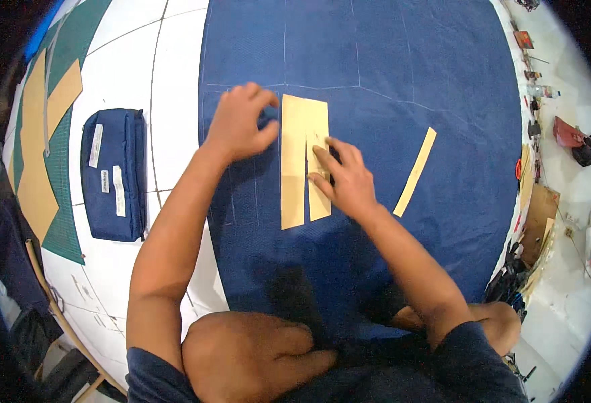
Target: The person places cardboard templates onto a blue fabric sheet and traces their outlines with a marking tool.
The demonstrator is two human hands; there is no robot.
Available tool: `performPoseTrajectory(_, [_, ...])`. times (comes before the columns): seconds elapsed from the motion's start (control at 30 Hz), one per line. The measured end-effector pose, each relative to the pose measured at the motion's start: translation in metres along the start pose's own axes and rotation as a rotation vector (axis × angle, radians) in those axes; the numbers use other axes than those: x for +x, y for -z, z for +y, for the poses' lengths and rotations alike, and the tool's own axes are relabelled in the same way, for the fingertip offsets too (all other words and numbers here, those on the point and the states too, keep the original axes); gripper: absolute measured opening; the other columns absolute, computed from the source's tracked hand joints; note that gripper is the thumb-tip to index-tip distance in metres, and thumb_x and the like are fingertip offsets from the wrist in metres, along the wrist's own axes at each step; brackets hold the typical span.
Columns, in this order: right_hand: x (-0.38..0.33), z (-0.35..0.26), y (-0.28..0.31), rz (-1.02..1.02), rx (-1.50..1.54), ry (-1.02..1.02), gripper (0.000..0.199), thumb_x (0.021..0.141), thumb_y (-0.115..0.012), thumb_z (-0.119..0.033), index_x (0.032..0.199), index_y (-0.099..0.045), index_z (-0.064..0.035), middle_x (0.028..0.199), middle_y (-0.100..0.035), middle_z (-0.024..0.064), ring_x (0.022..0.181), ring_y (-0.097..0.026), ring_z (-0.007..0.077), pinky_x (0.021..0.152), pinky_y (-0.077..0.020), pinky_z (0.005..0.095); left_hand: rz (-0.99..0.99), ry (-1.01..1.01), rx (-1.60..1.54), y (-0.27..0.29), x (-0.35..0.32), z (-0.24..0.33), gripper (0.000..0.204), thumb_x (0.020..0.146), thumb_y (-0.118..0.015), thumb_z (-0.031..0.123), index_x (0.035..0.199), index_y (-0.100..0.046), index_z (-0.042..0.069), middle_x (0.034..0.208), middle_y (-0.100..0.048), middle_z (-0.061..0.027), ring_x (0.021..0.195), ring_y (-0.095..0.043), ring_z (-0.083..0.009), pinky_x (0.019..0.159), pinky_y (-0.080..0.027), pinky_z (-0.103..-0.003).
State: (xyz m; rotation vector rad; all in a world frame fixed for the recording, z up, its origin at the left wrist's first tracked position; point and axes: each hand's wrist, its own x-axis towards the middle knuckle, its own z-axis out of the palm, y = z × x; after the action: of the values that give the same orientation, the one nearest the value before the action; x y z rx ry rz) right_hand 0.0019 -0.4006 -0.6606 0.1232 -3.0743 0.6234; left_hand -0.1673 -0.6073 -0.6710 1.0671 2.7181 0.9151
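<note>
Navy fabric [403, 60] lies spread on the floor, with thin pale lines drawn across it. On it rests a tan card pattern piece [293, 168] with a narrow wedge-shaped slit running up from its lower edge. My right hand [348, 176] presses on the card's right part, its fingers spread and holding nothing. Beside the upper left edge of the card hovers my left hand [242, 121], fingers apart and curved, with nothing visible in it. A slim tan card strip [415, 171] lies at a slant to the right of my right hand.
To the left, a navy zip pouch [111, 188] sits on white tiles [127, 67]. Further left, a green cutting mat [67, 228] bears larger tan card pieces [35, 168]. A plastic bottle [542, 91] and assorted clutter line the far right.
</note>
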Motion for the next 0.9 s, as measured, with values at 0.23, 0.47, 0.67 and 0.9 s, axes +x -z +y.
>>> performPoseTrajectory(0.23, [-0.022, 0.010, -0.005, 0.133, -0.076, -0.116, 0.046, 0.084, -0.072, -0.033, 0.124, -0.064, -0.0133, 0.133, -0.053, 0.0158, 0.123, -0.050, 0.0369, 0.097, -0.0507, 0.0430, -0.136, -0.163, 0.073, -0.020, -0.040, 0.029, 0.061, 0.068, -0.080, 0.036, 0.121, -0.062, 0.011, 0.130, -0.050, -0.0170, 0.123, -0.046, -0.0383, 0.106, -0.036, -0.049])
performPoseTrajectory(0.47, [-0.067, 0.105, 0.016, 0.129, -0.330, -0.487, 0.050, 0.095, -0.058, -0.038, 0.141, -0.051, -0.0195, 0.148, -0.040, 0.0226, 0.135, -0.039, 0.0453, 0.110, -0.0387, 0.0483, -0.214, -0.126, 0.223, -0.027, -0.052, 0.028, 0.072, 0.073, -0.080, 0.042, 0.133, -0.055, 0.012, 0.147, -0.041, -0.0183, 0.135, -0.039, -0.0408, 0.112, -0.033, -0.051])
performPoseTrajectory(0.67, [-0.169, 0.171, 0.048, 0.110, -0.255, -0.652, 0.050, 0.100, -0.050, -0.034, 0.147, -0.045, -0.0169, 0.151, -0.039, 0.0190, 0.138, -0.036, 0.0398, 0.114, -0.0335, 0.0465, -0.212, -0.103, 0.103, -0.014, -0.045, 0.028, 0.072, 0.079, -0.075, 0.046, 0.137, -0.051, 0.011, 0.146, -0.044, -0.0187, 0.138, -0.037, -0.0413, 0.115, -0.030, -0.051])
performPoseTrajectory(0.9, [-0.216, 0.170, 0.043, 0.454, -0.219, -0.783, 0.049, 0.088, -0.066, -0.020, 0.134, -0.055, -0.0072, 0.141, -0.046, 0.0234, 0.131, -0.043, 0.0412, 0.110, -0.0370, 0.0464, -0.274, -0.023, 0.250, -0.014, -0.045, 0.031, 0.078, 0.073, -0.079, 0.049, 0.139, -0.051, 0.018, 0.150, -0.039, -0.0176, 0.142, -0.031, -0.0394, 0.117, -0.024, -0.055])
